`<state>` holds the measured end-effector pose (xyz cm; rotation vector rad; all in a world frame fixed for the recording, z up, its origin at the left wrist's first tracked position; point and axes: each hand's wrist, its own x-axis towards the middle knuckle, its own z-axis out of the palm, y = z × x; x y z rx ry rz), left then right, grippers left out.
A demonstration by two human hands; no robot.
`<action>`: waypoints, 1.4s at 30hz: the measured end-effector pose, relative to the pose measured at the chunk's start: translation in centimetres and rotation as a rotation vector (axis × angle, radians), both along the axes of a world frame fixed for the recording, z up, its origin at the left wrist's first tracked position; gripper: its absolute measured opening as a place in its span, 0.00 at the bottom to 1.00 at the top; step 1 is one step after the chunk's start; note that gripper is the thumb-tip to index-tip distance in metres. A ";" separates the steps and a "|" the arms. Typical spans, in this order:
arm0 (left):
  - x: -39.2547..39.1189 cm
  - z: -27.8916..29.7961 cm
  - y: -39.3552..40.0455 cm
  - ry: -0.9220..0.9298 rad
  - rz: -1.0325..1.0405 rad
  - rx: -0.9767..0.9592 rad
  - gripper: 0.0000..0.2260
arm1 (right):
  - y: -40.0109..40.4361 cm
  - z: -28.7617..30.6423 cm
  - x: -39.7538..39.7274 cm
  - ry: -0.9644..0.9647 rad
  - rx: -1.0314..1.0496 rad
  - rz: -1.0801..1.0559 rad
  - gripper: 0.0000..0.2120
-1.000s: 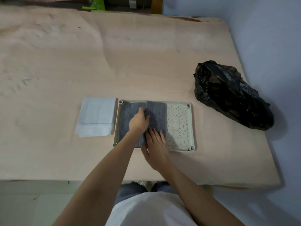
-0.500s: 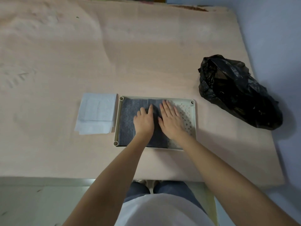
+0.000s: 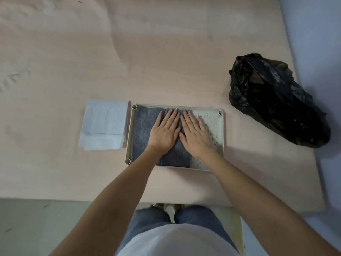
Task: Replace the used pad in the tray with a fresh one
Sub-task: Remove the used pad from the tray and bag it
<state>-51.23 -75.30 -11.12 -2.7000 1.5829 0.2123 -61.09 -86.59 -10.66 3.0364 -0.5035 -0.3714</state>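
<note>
Both hands lie flat, fingers straight, gripping nothing — the left hand and right hand press side by side on the grey pad; the pad covers the left part of the tray; folded white sheets lie just left of it; a black bag sits well apart on the table.

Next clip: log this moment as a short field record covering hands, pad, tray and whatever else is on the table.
left hand: flat on grey pad
right hand: flat, on the pad's right edge and the grid
tray: perforated grid bare on right
white sheets: stacked left of tray
black bag: right of tray, apart
</note>
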 end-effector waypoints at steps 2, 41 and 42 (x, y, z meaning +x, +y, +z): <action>-0.1 0.1 0.1 0.010 0.001 -0.010 0.26 | 0.0 -0.1 -0.1 -0.001 0.011 -0.001 0.30; -1.4 3.1 7.2 0.080 -0.197 0.164 0.36 | 0.2 3.0 -8.1 0.085 0.443 0.247 0.27; -1.3 3.1 7.4 0.106 -0.199 0.152 0.37 | 0.4 3.1 -8.4 0.111 0.439 0.294 0.26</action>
